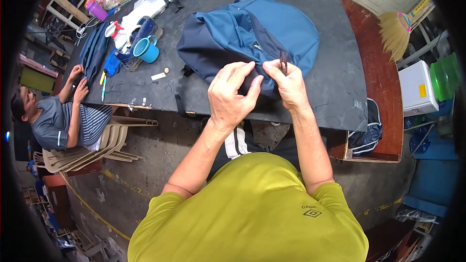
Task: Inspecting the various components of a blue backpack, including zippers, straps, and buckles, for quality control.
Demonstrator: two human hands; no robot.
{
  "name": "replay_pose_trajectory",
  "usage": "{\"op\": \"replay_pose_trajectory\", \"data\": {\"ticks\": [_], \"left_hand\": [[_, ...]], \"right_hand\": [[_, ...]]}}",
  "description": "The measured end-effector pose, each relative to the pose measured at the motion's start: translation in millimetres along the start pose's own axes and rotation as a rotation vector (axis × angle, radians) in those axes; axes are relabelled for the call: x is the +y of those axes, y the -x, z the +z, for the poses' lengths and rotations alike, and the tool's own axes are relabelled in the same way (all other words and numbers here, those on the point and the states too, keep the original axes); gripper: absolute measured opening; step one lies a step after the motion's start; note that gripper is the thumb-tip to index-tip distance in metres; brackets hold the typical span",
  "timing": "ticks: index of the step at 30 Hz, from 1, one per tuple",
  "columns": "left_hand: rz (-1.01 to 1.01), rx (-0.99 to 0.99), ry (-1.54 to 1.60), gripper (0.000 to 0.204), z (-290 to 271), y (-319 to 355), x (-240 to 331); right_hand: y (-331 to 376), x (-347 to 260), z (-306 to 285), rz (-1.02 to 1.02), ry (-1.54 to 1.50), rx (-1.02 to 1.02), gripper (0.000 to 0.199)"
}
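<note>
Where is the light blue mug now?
In the head view, the light blue mug sits left of centre, between the spray bottle and the blue bag on the black table.

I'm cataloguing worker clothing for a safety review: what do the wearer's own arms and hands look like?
The left hand and right hand are bare, with no gloves, rings or watch showing. The forearms are uncovered too. Short, plain yellow-green sleeves cover the upper arms, matching the shirt, whose chest bears a small dark diamond-shaped mark.
</note>
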State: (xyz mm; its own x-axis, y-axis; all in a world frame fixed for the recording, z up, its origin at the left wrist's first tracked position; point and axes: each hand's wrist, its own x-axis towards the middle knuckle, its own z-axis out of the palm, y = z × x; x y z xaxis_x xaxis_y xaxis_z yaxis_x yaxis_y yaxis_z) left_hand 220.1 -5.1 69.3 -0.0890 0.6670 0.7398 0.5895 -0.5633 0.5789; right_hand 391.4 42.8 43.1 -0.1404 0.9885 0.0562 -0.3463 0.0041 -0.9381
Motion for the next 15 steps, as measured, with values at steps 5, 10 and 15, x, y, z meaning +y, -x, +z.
{"op": "replay_pose_trajectory", "data": {"ticks": [5, 10, 15], "left_hand": [[0.042, -0.019, -0.107, 0.019, 0, 3, -4], [-0.503, -0.181, 0.297, 0.005, -12, 7, 10], [-0.694, -0.306, 0.840, 0.008, -45, 18, 7]], "right_hand": [[5, -1, 1, -0.079, 0.114, -0.065, 0.018], [10, -12, 2, -0.048, 0.276, -0.044, 0.019], [15, -15, 5, -0.110, 0.332, -0.040, 0.020]]}}
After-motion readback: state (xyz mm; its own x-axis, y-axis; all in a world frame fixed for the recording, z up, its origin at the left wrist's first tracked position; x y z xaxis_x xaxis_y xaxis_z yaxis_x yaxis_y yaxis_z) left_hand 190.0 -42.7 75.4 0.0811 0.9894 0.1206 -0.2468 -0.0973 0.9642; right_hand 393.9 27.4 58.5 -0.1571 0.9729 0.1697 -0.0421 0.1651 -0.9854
